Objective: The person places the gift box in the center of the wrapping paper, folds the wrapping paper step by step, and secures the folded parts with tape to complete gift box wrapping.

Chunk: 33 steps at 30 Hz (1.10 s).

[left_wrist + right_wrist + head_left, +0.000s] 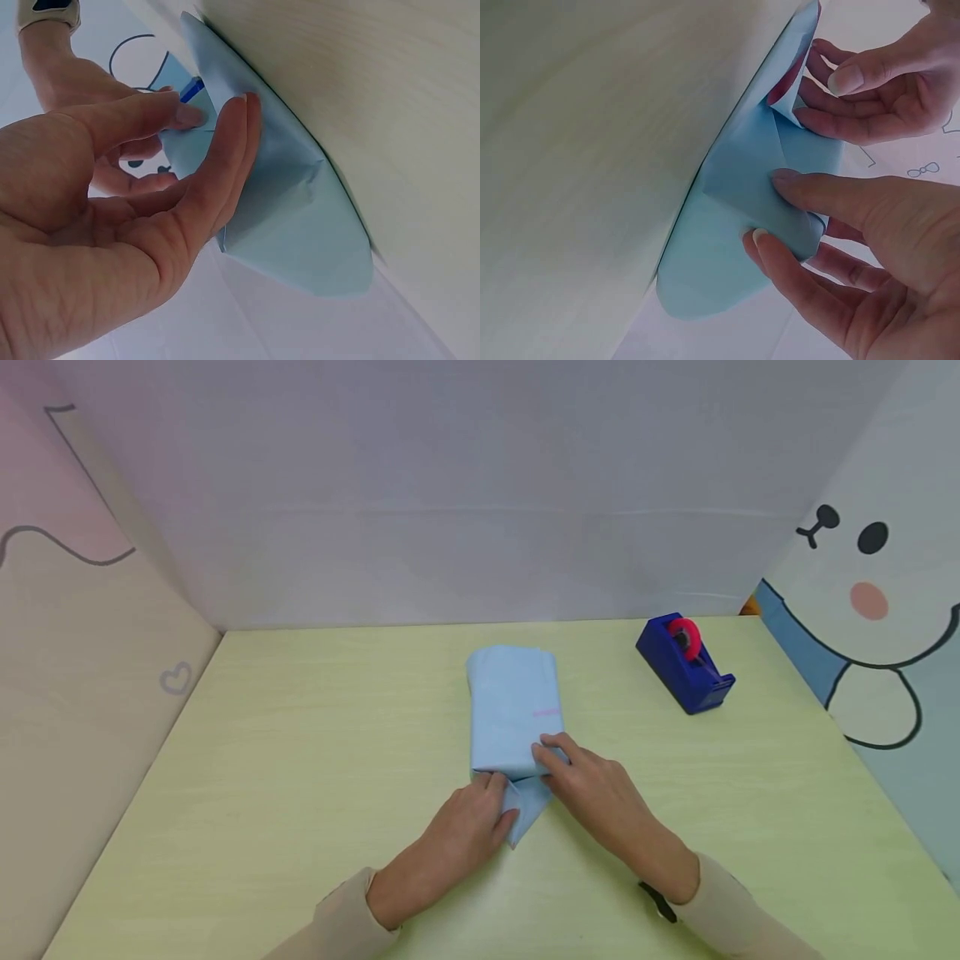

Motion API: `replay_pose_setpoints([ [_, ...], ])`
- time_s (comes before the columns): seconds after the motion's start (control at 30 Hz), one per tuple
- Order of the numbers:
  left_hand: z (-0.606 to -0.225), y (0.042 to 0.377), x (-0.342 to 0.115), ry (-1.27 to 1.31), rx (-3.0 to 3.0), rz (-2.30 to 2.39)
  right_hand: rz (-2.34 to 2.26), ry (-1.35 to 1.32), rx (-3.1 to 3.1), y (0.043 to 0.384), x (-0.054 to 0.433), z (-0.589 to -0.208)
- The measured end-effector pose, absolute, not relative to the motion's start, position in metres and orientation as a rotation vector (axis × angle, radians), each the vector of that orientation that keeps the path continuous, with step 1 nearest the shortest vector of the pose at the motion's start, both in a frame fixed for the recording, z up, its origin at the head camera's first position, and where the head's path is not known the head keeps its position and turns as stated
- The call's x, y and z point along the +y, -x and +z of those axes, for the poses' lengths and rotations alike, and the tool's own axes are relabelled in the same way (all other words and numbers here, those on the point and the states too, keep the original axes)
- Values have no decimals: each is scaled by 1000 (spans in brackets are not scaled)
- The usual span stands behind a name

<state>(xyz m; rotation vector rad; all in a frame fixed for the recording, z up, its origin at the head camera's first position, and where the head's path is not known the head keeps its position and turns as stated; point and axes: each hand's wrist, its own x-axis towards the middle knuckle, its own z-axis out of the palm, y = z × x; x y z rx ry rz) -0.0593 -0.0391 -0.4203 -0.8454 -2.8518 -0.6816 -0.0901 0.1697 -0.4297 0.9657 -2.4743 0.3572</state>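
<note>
A parcel in light blue wrapping paper (512, 706) lies on the table, with a pointed paper flap (531, 806) at its near end. My left hand (468, 822) is at the near left corner. In the left wrist view its fairly straight fingers (225, 161) press against the folded paper, the thumb held apart. With my right hand (600, 793) I pinch the paper at the near right corner. In the right wrist view that thumb (821, 191) presses on the fold, and the fingers curl round the parcel's edge. A reddish inner side of the paper (786, 84) shows beside the left fingers.
A dark blue tape dispenser (686, 668) with a pinkish-red roll stands at the back right of the pale wooden table (337, 710). A grey backdrop (480, 502) rises behind the table, and printed panels (885, 627) flank it on both sides.
</note>
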Motion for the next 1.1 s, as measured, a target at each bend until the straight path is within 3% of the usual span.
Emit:
replay_pose_setpoints([
  [1.1,-426,58,-40,1101,-2799,-469,345,-965,-2456,90,170,-431],
])
